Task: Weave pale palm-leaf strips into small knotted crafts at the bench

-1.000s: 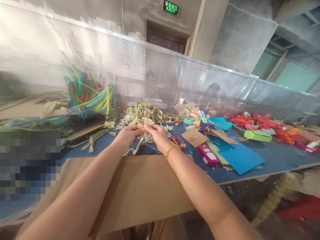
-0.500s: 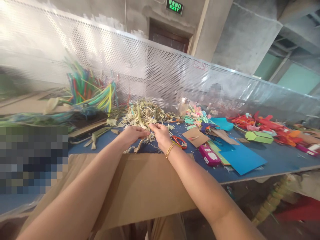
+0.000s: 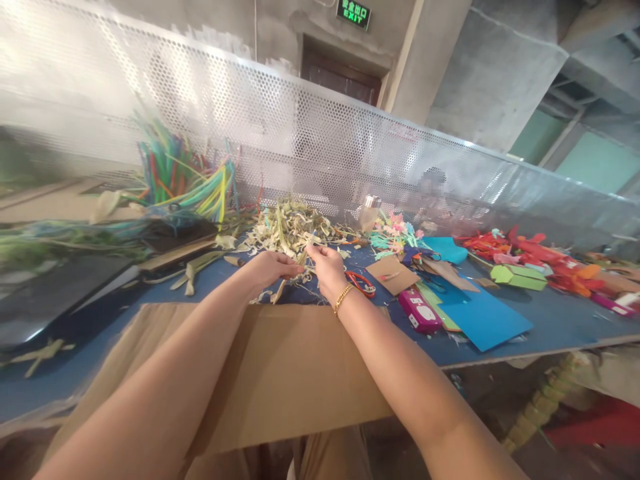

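Note:
My left hand [image 3: 277, 269] is closed in a pinch over the table just beyond the cardboard. Close beside it on the right, my right hand [image 3: 326, 268] is also pinched, with a gold chain bracelet on the wrist. Between the fingertips shows a thin pale strip of dried husk [image 3: 307, 265], partly hidden by the fingers. Just behind the hands lies a heap of dried husk pieces [image 3: 283, 228]. Both forearms reach over a sheet of brown cardboard [image 3: 295, 373] at the near table edge. Orange-handled scissors [image 3: 363, 283] lie right of my right hand.
On the blue table [image 3: 555, 320] at right lie a purple box [image 3: 420, 311], blue sheets [image 3: 487, 317], a green paper box [image 3: 519, 277] and red paper pieces [image 3: 547, 257]. Colourful strips [image 3: 170, 170] and a dark flat object [image 3: 65, 290] are at left. A perforated metal screen [image 3: 340, 140] stands behind.
The view has shifted slightly. Both hands stay pinched close together, and the right hand's fingers have turned a little.

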`<action>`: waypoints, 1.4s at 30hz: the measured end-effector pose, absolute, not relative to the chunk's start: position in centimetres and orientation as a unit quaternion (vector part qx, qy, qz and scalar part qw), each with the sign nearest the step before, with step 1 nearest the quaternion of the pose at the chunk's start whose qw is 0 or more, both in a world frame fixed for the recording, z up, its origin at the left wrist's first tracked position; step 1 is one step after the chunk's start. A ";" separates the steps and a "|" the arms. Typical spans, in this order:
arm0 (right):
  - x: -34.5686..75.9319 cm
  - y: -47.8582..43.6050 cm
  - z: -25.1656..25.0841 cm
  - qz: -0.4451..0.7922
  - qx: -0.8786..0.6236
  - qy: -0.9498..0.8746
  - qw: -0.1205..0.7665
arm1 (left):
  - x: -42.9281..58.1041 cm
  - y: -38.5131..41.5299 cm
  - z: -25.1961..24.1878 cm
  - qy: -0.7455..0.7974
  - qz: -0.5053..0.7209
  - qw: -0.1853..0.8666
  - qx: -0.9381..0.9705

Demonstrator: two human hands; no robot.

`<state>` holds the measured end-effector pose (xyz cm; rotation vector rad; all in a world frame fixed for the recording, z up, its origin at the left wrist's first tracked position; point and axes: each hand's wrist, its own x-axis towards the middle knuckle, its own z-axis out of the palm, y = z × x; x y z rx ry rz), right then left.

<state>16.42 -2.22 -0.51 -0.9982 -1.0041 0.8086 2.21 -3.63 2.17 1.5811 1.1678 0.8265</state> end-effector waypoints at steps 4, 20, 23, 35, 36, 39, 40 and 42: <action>18.0 -1.5 0.3 0.347 -0.449 -0.381 0.730 | 2.2 -3.5 1.5 0.456 0.313 0.473 0.686; 17.7 -2.3 0.5 0.365 -0.420 -0.470 0.685 | 2.5 -4.3 2.8 0.509 0.524 0.399 0.554; 17.4 -2.7 0.6 0.349 -0.428 -0.505 0.663 | 2.5 -4.2 2.6 0.490 0.503 0.414 0.579; 17.0 -3.3 0.8 0.350 -0.434 -0.590 0.584 | 2.4 -2.9 1.5 0.456 0.506 0.379 0.626; 17.0 -3.4 0.8 0.356 -0.430 -0.595 0.578 | 2.4 -2.7 1.4 0.455 0.506 0.376 0.629; 16.9 -3.6 1.0 0.385 -0.410 -0.599 0.570 | 2.3 -2.5 1.2 0.461 0.506 0.370 0.628; 16.9 -3.6 1.0 0.392 -0.406 -0.599 0.569 | 2.3 -2.4 1.2 0.462 0.506 0.371 0.626; 16.8 -3.7 0.9 0.398 -0.405 -0.595 0.569 | 2.3 -2.5 1.2 0.462 0.508 0.374 0.624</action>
